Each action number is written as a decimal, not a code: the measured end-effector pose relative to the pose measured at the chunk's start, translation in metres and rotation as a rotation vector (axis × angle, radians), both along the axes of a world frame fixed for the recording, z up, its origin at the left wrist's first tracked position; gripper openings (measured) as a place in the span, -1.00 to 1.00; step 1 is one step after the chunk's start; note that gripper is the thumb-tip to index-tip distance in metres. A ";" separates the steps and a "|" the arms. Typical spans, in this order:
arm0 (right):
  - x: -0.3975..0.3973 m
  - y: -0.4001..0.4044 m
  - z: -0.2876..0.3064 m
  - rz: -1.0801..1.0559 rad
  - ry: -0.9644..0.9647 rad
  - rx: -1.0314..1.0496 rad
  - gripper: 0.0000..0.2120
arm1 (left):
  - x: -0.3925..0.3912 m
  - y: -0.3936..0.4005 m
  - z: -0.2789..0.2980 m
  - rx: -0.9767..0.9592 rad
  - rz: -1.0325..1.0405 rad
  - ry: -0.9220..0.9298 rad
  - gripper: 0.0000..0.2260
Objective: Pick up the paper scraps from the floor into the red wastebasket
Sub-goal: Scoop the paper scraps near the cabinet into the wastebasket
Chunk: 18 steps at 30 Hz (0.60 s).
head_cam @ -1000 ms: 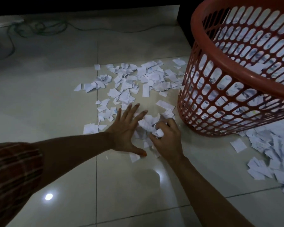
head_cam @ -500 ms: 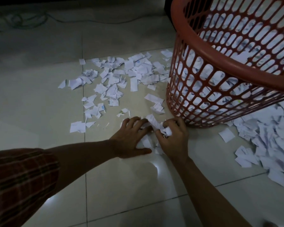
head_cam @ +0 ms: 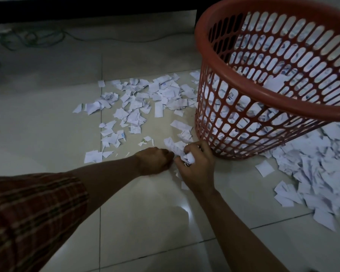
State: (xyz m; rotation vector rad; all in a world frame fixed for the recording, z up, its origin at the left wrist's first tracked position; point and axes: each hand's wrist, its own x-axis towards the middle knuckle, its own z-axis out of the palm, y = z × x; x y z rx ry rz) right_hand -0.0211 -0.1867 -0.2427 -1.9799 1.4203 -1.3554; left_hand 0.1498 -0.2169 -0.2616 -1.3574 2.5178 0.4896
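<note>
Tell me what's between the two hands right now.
A gathered bunch of paper scraps, bunched between the left hand and right hand, shown in the head view.

the left hand [head_cam: 155,160], spread flat on the floor [head_cam: 145,222] a second ago, is now curling into a fist, and with the right hand [head_cam: 196,169] is bunching paper scraps [head_cam: 180,151] gathered between them.

Left arm [head_cam: 110,179] in dark, seemingly red-plaid sleeve [head_cam: 31,216], right forearm [head_cam: 230,222] bare

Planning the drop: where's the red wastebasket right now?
In the head view, the red wastebasket stands upper right on the floor, just beyond the right hand, with paper scraps to its left.
</note>
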 end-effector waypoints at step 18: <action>0.070 -0.031 0.129 0.088 -0.138 -0.215 -0.88 | 0.069 -0.029 0.161 -0.389 0.457 0.550 -0.68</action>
